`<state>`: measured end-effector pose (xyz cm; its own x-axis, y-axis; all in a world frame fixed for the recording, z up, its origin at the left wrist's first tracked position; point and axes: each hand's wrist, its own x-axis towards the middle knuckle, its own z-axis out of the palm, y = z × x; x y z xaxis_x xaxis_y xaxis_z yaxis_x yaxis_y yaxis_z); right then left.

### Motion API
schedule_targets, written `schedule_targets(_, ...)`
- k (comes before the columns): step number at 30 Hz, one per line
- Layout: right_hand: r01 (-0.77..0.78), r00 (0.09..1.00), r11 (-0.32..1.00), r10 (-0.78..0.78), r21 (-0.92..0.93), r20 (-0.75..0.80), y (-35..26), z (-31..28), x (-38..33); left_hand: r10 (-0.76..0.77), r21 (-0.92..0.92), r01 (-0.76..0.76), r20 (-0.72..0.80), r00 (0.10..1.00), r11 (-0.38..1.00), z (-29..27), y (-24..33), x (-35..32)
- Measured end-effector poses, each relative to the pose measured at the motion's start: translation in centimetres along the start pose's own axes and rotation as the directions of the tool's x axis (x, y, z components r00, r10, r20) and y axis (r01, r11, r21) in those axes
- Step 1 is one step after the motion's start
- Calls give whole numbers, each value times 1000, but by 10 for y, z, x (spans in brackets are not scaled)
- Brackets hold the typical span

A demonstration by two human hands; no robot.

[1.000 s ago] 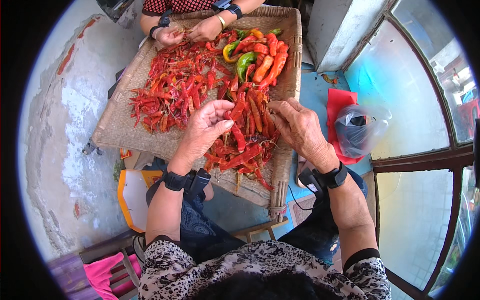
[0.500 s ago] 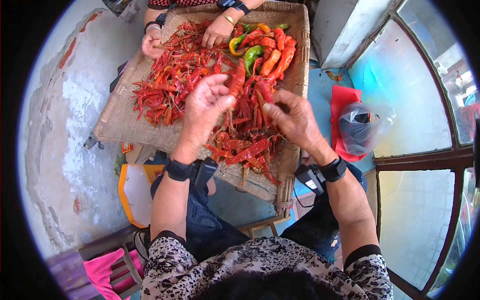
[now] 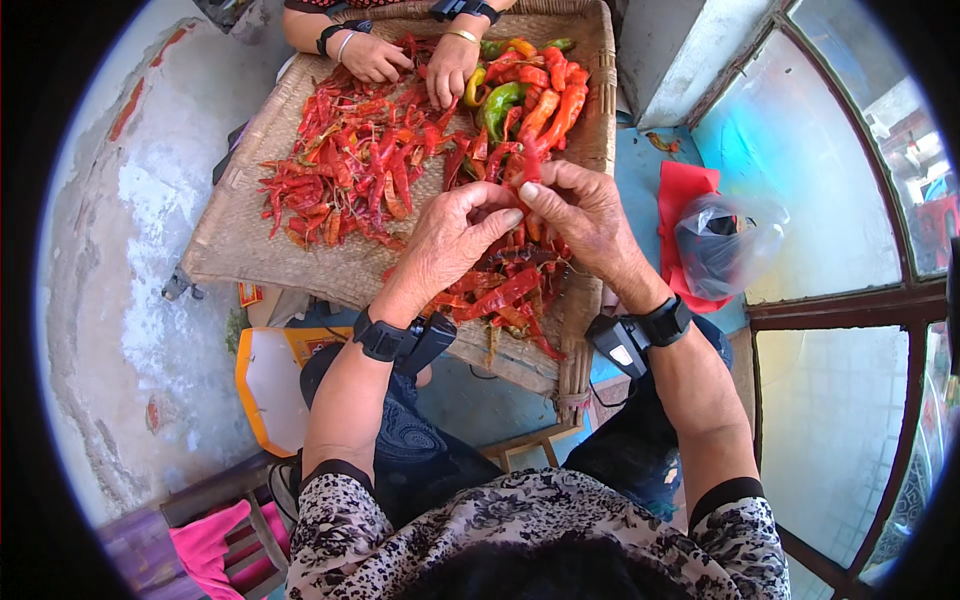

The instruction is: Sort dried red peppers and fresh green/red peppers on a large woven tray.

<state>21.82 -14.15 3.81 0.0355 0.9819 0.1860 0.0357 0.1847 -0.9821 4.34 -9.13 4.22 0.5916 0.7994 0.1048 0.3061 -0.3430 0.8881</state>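
Between the thumb and forefinger of my right hand (image 3: 585, 215) a red chili pepper (image 3: 531, 162) is pinched, its body pointing away from me. My left hand (image 3: 455, 230) is closed in a pinch at the near end of that pepper; the fingers partly hide what they grip. Both hands hover over the woven tray (image 3: 225, 245). Below them lies a pile of wrinkled red chilies (image 3: 505, 295). A larger heap of dried red chilies (image 3: 345, 170) spreads over the tray's left side. Plumper fresh peppers (image 3: 560, 105), red, orange and green, fill the far right corner.
Across the tray a co-worker's two hands (image 3: 450, 72) rest on the chilies. Right of the tray, a clear plastic bag (image 3: 730, 245) sits by a red sheet (image 3: 683, 190). A window frame (image 3: 850, 315) stands further right, a rough wall (image 3: 140, 260) at the left.
My hands have come together, the left moving right to meet the right one at a chili. The pepper upright in my left hand is no longer seen there. The co-worker's left-side hand has come down onto the heap.
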Motion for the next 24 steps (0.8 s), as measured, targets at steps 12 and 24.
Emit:
schedule_targets(12,124,977,908,-182,-400,-111,-16,-5,2,-70,183,152,-391,917,971,-61,-22,2)
schedule_targets(24,159,974,807,-223,-569,-45,-1,-9,-3,-219,733,202,-73,973,650,-16,-57,4)
